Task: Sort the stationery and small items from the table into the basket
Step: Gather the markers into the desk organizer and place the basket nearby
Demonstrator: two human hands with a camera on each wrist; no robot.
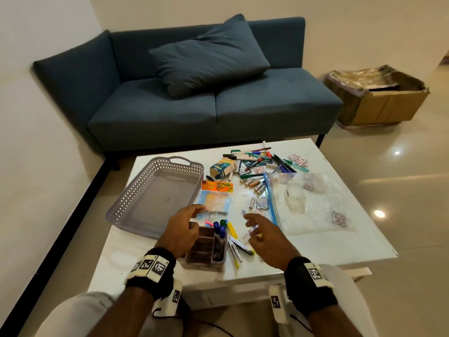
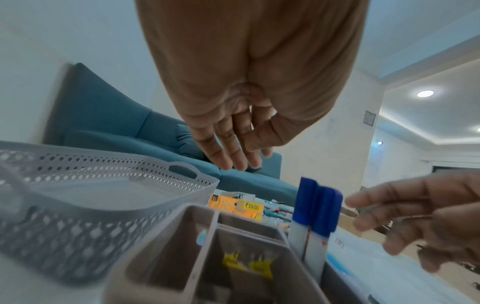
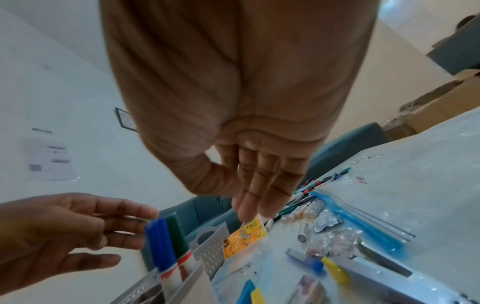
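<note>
An empty grey lattice basket (image 1: pixel 155 193) (image 2: pixel 103 185) sits at the table's left. In front of it stands a small grey organizer (image 1: pixel 206 249) (image 2: pixel 233 257) holding blue and green markers (image 1: pixel 220 227) (image 2: pixel 317 205) (image 3: pixel 166 240). My left hand (image 1: pixel 192 220) (image 2: pixel 233 156) hovers over the organizer's left side, fingers loosely spread, holding nothing. To the organizer's right, my right hand (image 1: pixel 252 227) (image 3: pixel 254 201) hangs with straight fingers above loose pens and clips (image 1: pixel 239 246), also without anything in it.
A pile of pens and markers (image 1: pixel 257 159), batteries (image 1: pixel 255 183), a blue box (image 1: pixel 222 169), an orange packet (image 1: pixel 217 186) and a clear zip bag (image 1: pixel 303 203) cover the white table (image 1: pixel 315 244). Beyond it are a blue sofa (image 1: pixel 194 105) and a cardboard box (image 1: pixel 379 98).
</note>
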